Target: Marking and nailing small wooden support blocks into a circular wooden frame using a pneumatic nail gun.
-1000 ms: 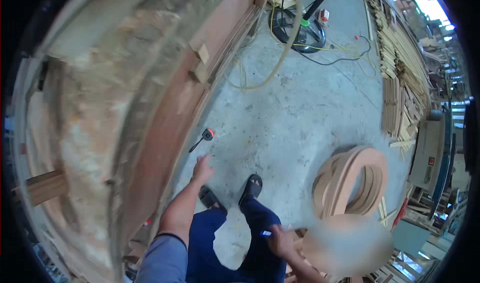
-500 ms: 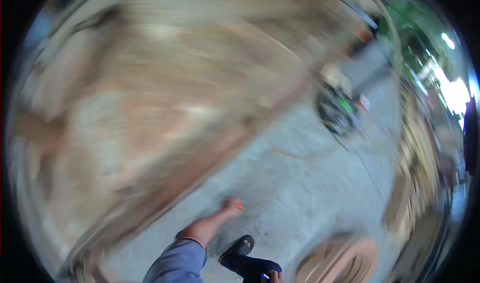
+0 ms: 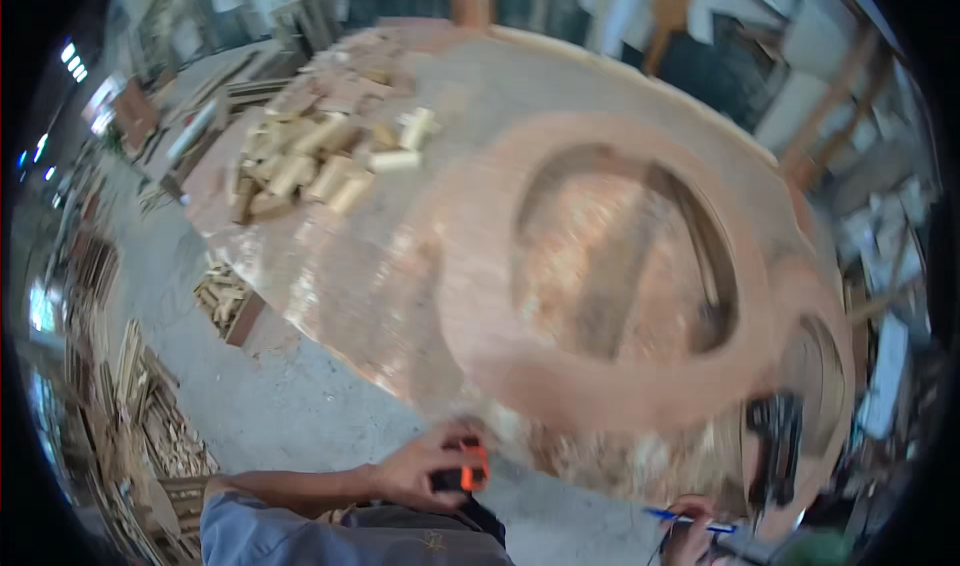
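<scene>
My left hand (image 3: 415, 471) is closed around an orange and black tape measure (image 3: 472, 466), in front of my body and just off the near edge of the worktable. My right hand (image 3: 690, 541), at the lower right by the same edge, grips a slim blue pen (image 3: 722, 528); part of that hand is cut off by the picture's rim. Ahead lies a large wooden ring (image 3: 480, 306), flat on the dusty worktable (image 3: 350, 276). Nearest to my right hand is a black tool shaped like a nail gun (image 3: 778, 446), resting across a smaller wooden ring (image 3: 835, 396).
Short wooden blocks (image 3: 300, 161) are heaped at the table's far left. On the floor at left stand a box of offcuts (image 3: 232, 301) and a pile of wood scraps (image 3: 150, 416). Boards and panels (image 3: 820, 76) lean along the back and right.
My view has swung from the concrete floor to the worktable with its rings. The left arm, earlier stretched out over the floor, is now bent before my body. Both hands still hold their things.
</scene>
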Available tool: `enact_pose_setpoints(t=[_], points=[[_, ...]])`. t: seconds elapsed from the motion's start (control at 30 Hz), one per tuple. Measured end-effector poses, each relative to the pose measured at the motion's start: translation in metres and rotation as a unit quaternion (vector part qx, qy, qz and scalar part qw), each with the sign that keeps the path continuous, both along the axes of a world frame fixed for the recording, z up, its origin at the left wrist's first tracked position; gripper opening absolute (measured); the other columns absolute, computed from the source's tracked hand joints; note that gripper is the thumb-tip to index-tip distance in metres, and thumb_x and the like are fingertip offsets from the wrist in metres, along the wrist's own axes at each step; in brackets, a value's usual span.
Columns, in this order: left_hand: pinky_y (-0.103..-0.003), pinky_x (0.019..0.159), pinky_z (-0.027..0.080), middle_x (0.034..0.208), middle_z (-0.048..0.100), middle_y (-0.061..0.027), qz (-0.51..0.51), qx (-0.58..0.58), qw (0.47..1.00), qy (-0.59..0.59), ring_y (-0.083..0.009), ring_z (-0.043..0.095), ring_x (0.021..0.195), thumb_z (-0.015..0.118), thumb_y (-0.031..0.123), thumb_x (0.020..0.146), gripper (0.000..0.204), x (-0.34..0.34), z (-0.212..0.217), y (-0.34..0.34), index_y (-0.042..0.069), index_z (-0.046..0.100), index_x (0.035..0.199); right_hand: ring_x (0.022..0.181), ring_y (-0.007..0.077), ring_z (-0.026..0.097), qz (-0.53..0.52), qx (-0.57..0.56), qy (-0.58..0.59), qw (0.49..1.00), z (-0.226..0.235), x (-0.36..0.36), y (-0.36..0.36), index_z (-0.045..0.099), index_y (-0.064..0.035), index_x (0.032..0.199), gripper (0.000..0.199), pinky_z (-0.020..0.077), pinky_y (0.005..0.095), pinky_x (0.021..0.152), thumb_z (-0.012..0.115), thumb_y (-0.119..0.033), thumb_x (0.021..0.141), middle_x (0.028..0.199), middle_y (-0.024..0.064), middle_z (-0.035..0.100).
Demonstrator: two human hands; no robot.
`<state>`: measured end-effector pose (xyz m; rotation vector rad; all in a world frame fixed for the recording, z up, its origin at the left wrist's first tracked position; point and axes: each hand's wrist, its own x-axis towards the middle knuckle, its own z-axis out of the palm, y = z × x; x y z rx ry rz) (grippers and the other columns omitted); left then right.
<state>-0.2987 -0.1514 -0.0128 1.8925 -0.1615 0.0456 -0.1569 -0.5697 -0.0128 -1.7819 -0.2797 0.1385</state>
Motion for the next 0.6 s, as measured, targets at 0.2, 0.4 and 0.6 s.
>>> enact_pose_setpoints(t=[0.2,0.4,0.6], points=[[-0.042,0.092,0.045,0.115,0.056,-0.0176,0.236,0.24,0.94,0.049,-0.0372,0.053,0.107,0.078,0.025,0.065,0.047,0.054,-0.063,0.179,0.018,0.066,0.11,0.088,0.02,0.061,0.14,0.033,-0.014,0.989,0.056,0.188,0.2,0.057,0.0056,0.11,0.034,0.0477,0.0325,0.084,0.059,-0.024,0.093,0.098,0.0136,0.062],[-0.043,0.088,0.047,0.11,0.057,-0.0193,0.396,0.374,0.838,0.019,-0.0353,0.055,0.103,0.076,0.023,0.065,0.061,0.124,-0.043,0.201,0.011,0.057,0.122,0.082,0.0139,0.062,0.321,-0.001,0.006,0.947,0.072,0.315,0.404,0.064,0.0009,0.102,0.019,0.0498,0.0269,0.073,0.057,-0.006,0.086,0.087,0.0059,0.064],[-0.029,0.079,0.048,0.103,0.065,-0.0096,0.415,-0.283,0.853,0.145,-0.016,0.06,0.092,0.066,0.018,0.086,0.044,0.252,-0.056,0.163,-0.003,0.054,0.122,0.068,0.0058,0.053,0.405,0.003,0.036,0.914,0.011,0.378,0.534,0.063,-0.0031,0.081,0.004,0.0423,0.0231,0.059,0.063,-0.005,0.078,0.073,-0.0003,0.06]])
